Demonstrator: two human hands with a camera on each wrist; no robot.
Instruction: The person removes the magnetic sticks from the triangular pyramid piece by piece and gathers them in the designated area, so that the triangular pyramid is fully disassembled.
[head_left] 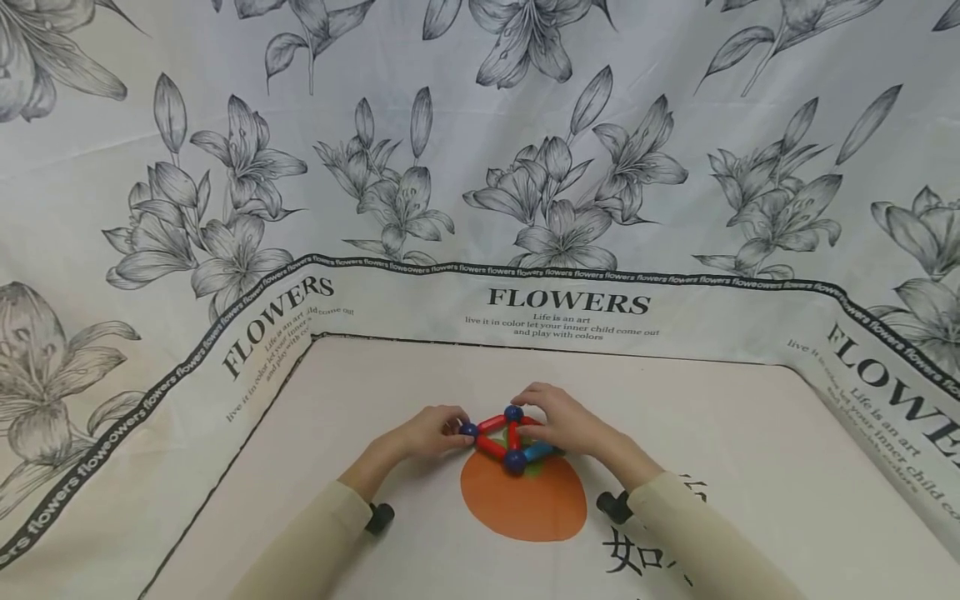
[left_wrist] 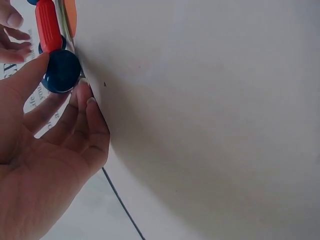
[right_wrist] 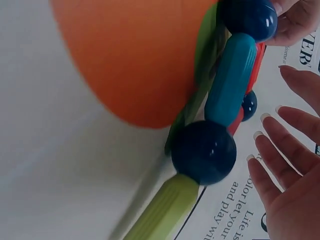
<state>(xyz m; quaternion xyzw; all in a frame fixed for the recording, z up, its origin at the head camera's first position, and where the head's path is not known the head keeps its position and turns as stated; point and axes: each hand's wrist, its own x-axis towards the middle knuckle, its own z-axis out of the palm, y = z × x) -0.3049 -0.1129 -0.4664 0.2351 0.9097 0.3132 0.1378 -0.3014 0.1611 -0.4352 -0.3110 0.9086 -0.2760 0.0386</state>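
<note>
Blue balls joined by coloured rods form a construction on the table's far half. At its left corner, my left hand [head_left: 435, 430] pinches a blue ball [left_wrist: 62, 71] between thumb and fingers; a red rod [left_wrist: 48, 25] runs from that ball. My right hand [head_left: 562, 421] hovers by the far blue ball [head_left: 513, 412], fingers spread and relaxed. The right wrist view shows those fingers apart from the pieces. There, a light blue rod [right_wrist: 231, 80] links two balls, and a yellow-green rod [right_wrist: 165, 210] extends from the nearer ball [right_wrist: 204, 152]. My right hand partly hides the right side in the head view.
The pale tablecloth [head_left: 360, 533] bears a printed orange shape [head_left: 523, 500] in front of the construction and black characters [head_left: 633, 552] to the right. A flower-printed curtain [head_left: 405, 208] rises behind and at both sides. A black wrist mount [head_left: 380, 518] sits under the left sleeve.
</note>
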